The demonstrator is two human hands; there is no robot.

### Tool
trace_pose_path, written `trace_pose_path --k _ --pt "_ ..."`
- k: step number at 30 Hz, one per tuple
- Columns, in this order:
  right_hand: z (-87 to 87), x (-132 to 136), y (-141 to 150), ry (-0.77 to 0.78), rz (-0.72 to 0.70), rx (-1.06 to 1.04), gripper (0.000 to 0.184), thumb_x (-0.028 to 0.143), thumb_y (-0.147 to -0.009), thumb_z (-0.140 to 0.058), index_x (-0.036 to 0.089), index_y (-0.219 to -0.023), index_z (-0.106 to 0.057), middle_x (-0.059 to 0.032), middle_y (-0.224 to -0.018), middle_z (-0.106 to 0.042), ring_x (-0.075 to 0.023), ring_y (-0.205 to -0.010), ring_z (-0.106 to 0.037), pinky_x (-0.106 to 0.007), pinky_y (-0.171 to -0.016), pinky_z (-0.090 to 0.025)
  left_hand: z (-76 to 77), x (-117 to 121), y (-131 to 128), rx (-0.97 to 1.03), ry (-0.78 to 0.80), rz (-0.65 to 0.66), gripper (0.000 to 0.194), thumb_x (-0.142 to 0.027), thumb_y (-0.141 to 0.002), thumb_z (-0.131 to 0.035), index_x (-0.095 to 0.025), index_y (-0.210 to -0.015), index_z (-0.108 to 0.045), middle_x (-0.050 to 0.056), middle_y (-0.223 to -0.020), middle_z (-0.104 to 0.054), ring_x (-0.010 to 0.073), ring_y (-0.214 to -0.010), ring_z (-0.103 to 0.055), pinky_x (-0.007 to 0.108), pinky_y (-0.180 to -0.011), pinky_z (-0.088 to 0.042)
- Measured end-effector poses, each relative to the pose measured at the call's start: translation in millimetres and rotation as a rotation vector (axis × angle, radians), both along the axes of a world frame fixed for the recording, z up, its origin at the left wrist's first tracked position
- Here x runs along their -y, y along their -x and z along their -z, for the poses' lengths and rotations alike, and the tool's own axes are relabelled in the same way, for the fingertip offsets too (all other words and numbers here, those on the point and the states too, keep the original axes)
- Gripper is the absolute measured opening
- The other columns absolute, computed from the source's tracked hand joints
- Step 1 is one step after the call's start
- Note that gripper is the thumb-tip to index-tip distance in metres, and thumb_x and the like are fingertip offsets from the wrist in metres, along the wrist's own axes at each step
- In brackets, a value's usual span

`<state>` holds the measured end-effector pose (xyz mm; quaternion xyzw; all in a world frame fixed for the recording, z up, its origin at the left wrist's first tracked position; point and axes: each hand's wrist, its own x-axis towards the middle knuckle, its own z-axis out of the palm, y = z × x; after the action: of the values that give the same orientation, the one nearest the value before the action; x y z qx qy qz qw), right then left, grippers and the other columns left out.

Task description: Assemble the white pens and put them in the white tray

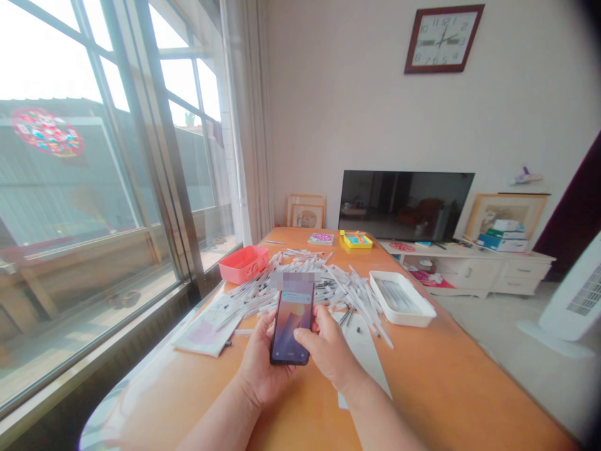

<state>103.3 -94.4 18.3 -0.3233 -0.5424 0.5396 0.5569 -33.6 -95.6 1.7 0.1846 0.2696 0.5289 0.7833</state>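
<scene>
A smartphone [287, 338] with a lit screen is held upright above the near part of the table. My left hand [261, 363] grips its left side and lower back, fingers wrapped round it. On the other side, my right hand [331, 347] clasps the right edge, its thumb lying over the screen. Behind the phone spreads a large heap of white pens [345, 285], some with black caps. A red plastic basket [244, 268] stands left of the heap, and a white tray [413, 318] holding pens stands to its right.
Papers [204, 329] lie at the left and a white sheet [364, 360] under my right forearm. A yellow box [357, 240] and a booklet [320, 238] sit at the wooden table's [446, 376] far end. A window runs along the left; a television [404, 203] stands beyond.
</scene>
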Motion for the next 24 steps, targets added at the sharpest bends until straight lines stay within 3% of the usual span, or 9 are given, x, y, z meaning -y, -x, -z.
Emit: trace_pose_path --k 5,8,11,14,20,24 --pt "11.8 -9 2 -0.021 0.098 0.077 0.022 0.017 -0.074 -0.064 0.020 -0.095 -0.061 -0.0010 -0.087 -0.071 -0.0196 -0.080 -0.065 -0.029 -0.071 -0.050 1.2 1 -1 -0.008 0.003 -0.014 0.051 -0.041 -0.087 -0.062 -0.009 -0.127 -0.063 0.018 -0.112 -0.074 0.0294 -0.092 -0.073 0.039 -0.082 -0.056" --pt "21.4 -17 0 -0.016 0.182 0.108 0.012 0.033 -0.085 -0.060 0.021 -0.087 -0.060 -0.0004 -0.079 -0.068 -0.0175 -0.072 -0.061 -0.027 -0.063 -0.046 2.1 1 -2 -0.015 0.011 -0.008 0.047 -0.041 -0.087 -0.063 -0.011 -0.124 -0.065 0.015 -0.101 -0.076 0.0272 -0.081 -0.074 0.039 -0.076 -0.057" --pt "26.9 -21 -3 -0.027 0.258 0.144 0.034 0.051 -0.092 -0.052 0.021 -0.076 -0.056 0.0014 -0.067 -0.058 -0.0151 -0.061 -0.052 -0.026 -0.055 -0.039 1.4 1 -3 -0.002 -0.011 0.027 0.046 -0.042 -0.088 -0.061 -0.010 -0.121 -0.066 0.016 -0.100 -0.076 0.0282 -0.081 -0.074 0.042 -0.078 -0.057" --pt "28.5 -22 -4 -0.029 0.276 0.144 0.041 0.057 -0.092 -0.049 0.021 -0.074 -0.057 0.0015 -0.064 -0.055 -0.0153 -0.060 -0.050 -0.026 -0.055 -0.038 0.1 2 -3 0.009 -0.022 0.042 0.044 -0.041 -0.089 -0.060 -0.008 -0.117 -0.067 0.018 -0.102 -0.076 0.0291 -0.084 -0.074 0.043 -0.080 -0.057" --pt "30.1 -20 -2 -0.044 0.287 0.169 0.040 0.057 -0.091 -0.050 0.022 -0.074 -0.059 0.0011 -0.065 -0.059 -0.0161 -0.061 -0.051 -0.027 -0.056 -0.039 -1.5 2 -3 -0.005 -0.011 0.021 0.042 -0.042 -0.088 -0.061 -0.009 -0.114 -0.067 0.015 -0.090 -0.076 0.0274 -0.075 -0.073 0.039 -0.073 -0.057" --pt "27.6 -17 0 -0.077 0.275 0.222 0.027 0.047 -0.087 -0.058 0.021 -0.084 -0.063 -0.0001 -0.074 -0.066 -0.0169 -0.067 -0.057 -0.027 -0.061 -0.042 -0.2 1 -4 -0.036 -0.004 -0.023 0.042 -0.042 -0.086 -0.065 -0.011 -0.113 -0.068 0.013 -0.091 -0.077 0.0250 -0.074 -0.073 0.035 -0.070 -0.056"
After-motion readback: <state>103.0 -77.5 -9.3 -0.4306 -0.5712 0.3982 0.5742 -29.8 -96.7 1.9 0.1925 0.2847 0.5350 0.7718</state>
